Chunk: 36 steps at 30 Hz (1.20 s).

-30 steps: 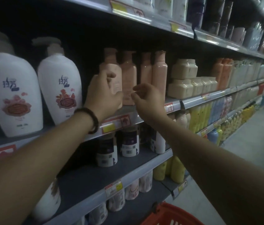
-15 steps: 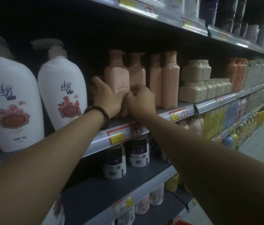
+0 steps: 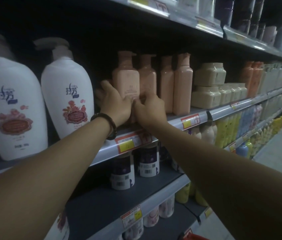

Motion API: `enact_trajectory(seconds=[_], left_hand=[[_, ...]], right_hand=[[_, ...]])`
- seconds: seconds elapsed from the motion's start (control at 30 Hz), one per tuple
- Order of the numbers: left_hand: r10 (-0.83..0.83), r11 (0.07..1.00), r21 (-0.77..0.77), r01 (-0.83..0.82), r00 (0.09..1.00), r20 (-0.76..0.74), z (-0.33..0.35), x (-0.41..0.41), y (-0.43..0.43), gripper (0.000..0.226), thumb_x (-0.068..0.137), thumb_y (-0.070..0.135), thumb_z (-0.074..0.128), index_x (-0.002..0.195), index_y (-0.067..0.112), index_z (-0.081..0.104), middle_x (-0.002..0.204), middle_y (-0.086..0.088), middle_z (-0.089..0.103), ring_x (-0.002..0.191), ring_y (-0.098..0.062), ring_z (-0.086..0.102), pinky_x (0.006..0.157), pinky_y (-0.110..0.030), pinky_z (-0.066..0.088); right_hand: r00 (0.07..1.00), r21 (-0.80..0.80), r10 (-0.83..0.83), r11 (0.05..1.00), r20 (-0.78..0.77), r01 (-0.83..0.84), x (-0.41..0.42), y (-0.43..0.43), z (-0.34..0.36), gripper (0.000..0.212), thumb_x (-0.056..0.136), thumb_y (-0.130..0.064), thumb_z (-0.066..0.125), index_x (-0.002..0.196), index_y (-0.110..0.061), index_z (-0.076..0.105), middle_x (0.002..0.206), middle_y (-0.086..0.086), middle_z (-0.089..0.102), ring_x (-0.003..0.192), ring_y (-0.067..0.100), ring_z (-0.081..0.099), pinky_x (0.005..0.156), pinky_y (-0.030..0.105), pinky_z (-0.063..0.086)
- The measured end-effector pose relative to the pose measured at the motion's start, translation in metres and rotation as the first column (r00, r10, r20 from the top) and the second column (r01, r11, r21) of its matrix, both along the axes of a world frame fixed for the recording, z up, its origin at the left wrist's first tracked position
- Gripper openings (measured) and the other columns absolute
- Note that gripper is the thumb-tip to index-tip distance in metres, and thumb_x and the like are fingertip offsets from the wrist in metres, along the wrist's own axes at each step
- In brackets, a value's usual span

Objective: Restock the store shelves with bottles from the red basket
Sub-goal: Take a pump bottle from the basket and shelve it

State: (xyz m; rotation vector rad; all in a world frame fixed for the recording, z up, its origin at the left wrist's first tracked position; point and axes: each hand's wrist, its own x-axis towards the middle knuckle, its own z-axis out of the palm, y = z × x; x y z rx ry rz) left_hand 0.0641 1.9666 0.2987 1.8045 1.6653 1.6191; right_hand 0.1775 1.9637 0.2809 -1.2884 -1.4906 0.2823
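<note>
At middle shelf [image 3: 221, 111] | pink bottle [image 3: 125, 80] upright, dead ahead | left hand [image 3: 115, 104] wraps its side | right hand [image 3: 149, 108] curled on its lower front

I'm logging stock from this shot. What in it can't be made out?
Head view only:
Base of the pink bottle: hidden behind left hand and right hand.
Right hand's grip: hidden by its own back.
Red basket: cut off by bottom edge.
Price tag print: blurred, too small.
</note>
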Motion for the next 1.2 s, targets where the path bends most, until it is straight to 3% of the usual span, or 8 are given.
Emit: enact_trajectory(seconds=[0.23, 0.4, 0.6, 0.7, 0.93, 1.07, 1.2], left_hand=[[0.024, 0.999, -0.043, -0.026, 0.999, -0.035, 0.003, -0.001, -0.006, 0.054, 0.099, 0.03, 0.065, 0.142, 0.013, 0.037, 0.147, -0.011, 0.031, 0.131, -0.033, 0.039, 0.091, -0.031, 0.031], [-0.01, 1.0, -0.018, 0.009, 1.0, -0.006, 0.001, -0.003, -0.003, 0.059, 0.095, 0.04, 0.07, 0.141, 0.014, 0.043, 0.141, -0.01, 0.036, 0.107, -0.019, 0.039, 0.087, -0.03, 0.036], [-0.065, 0.997, 0.038, 0.063, 0.997, 0.042, 0.001, -0.006, -0.005, 0.076, 0.087, 0.042, 0.081, 0.145, 0.015, 0.041, 0.14, -0.008, 0.045, 0.115, -0.021, 0.053, 0.086, -0.031, 0.042], [-0.114, 0.993, 0.036, 0.111, 0.988, 0.105, 0.001, -0.004, -0.009, 0.079, 0.087, 0.04, 0.082, 0.146, 0.013, 0.037, 0.142, -0.008, 0.054, 0.123, -0.025, 0.06, 0.087, -0.03, 0.046], [-0.107, 0.994, 0.024, 0.105, 0.985, 0.132, 0.002, -0.004, -0.019, 0.086, 0.089, 0.039, 0.082, 0.147, 0.011, 0.025, 0.144, -0.014, 0.055, 0.123, -0.032, 0.062, 0.087, -0.03, 0.045], [-0.101, 0.995, 0.027, 0.099, 0.991, 0.089, 0.001, -0.003, -0.02, 0.078, 0.093, 0.037, 0.077, 0.148, 0.013, 0.028, 0.146, -0.012, 0.051, 0.125, -0.031, 0.06, 0.085, -0.028, 0.043], [-0.039, 0.999, -0.013, 0.039, 0.999, -0.021, -0.001, -0.004, -0.019, 0.08, 0.093, 0.047, 0.074, 0.152, 0.016, 0.028, 0.153, -0.014, 0.034, 0.134, -0.036, 0.047, 0.087, -0.031, 0.037]], right_hand=[[0.998, -0.005, 0.066, 0.998, -0.017, -0.066, 0.002, -0.002, -0.002, 0.026, 0.104, -0.043, 0.061, 0.117, -0.021, 0.06, 0.111, 0.002, 0.071, 0.098, 0.022, 0.072, 0.086, 0.047, 0.066], [0.996, 0.006, 0.082, 0.997, -0.032, -0.082, 0.0, -0.004, -0.003, 0.024, 0.104, -0.037, 0.059, 0.121, -0.02, 0.057, 0.112, 0.004, 0.071, 0.1, 0.025, 0.072, 0.088, 0.05, 0.065], [0.995, 0.029, 0.077, 0.997, -0.056, -0.075, 0.006, -0.002, -0.007, 0.023, 0.102, -0.04, 0.065, 0.114, -0.021, 0.06, 0.101, -0.001, 0.07, 0.093, 0.02, 0.072, 0.085, 0.049, 0.065], [0.997, 0.054, 0.073, 0.996, -0.035, -0.071, 0.009, -0.002, -0.009, 0.025, 0.096, -0.04, 0.074, 0.112, -0.023, 0.064, 0.099, -0.006, 0.071, 0.092, 0.012, 0.07, 0.086, 0.043, 0.064], [0.991, 0.12, 0.136, 0.983, 0.013, -0.136, 0.015, -0.005, -0.013, 0.036, 0.091, -0.036, 0.081, 0.119, -0.02, 0.065, 0.098, -0.008, 0.073, 0.089, 0.005, 0.071, 0.083, 0.031, 0.065], [0.988, 0.074, 0.153, 0.985, 0.006, -0.153, 0.018, -0.004, -0.013, 0.057, 0.086, -0.035, 0.089, 0.134, -0.023, 0.062, 0.103, -0.007, 0.073, 0.094, 0.004, 0.07, 0.076, 0.018, 0.059], [0.987, 0.101, 0.135, 0.984, 0.089, -0.144, 0.018, -0.003, -0.014, 0.039, 0.089, -0.034, 0.085, 0.124, -0.023, 0.071, 0.099, -0.007, 0.075, 0.089, 0.004, 0.072, 0.068, 0.013, 0.056]])
